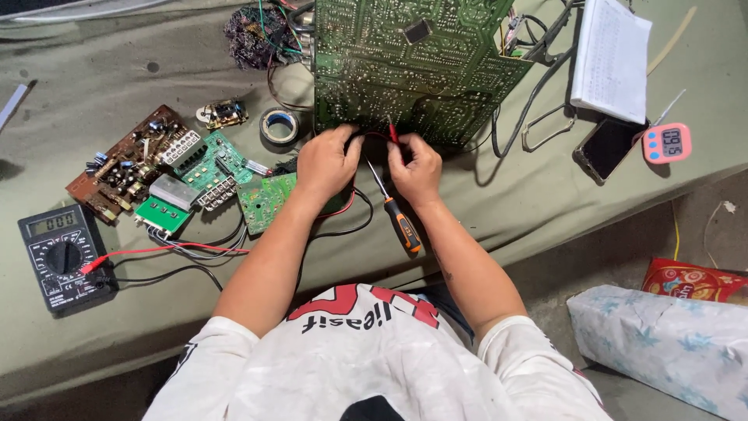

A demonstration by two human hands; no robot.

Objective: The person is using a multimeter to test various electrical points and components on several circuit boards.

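While both hands work at the near edge of the large green circuit board (413, 62), which lies solder side up on the cloth-covered tabletop (117, 70), the left hand (327, 162) curls its fingers around what looks like a black probe, mostly hidden. The right hand (417, 168) pinches a red probe (393, 134) against the board. An orange-handled screwdriver (396, 214) lies just below the hands. A multimeter (61, 257) sits well left, beside smaller boards (187, 179).

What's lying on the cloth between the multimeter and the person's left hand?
In the head view, a cluster of small circuit boards lies between the multimeter and the left hand, with the meter's red and black leads trailing below them.
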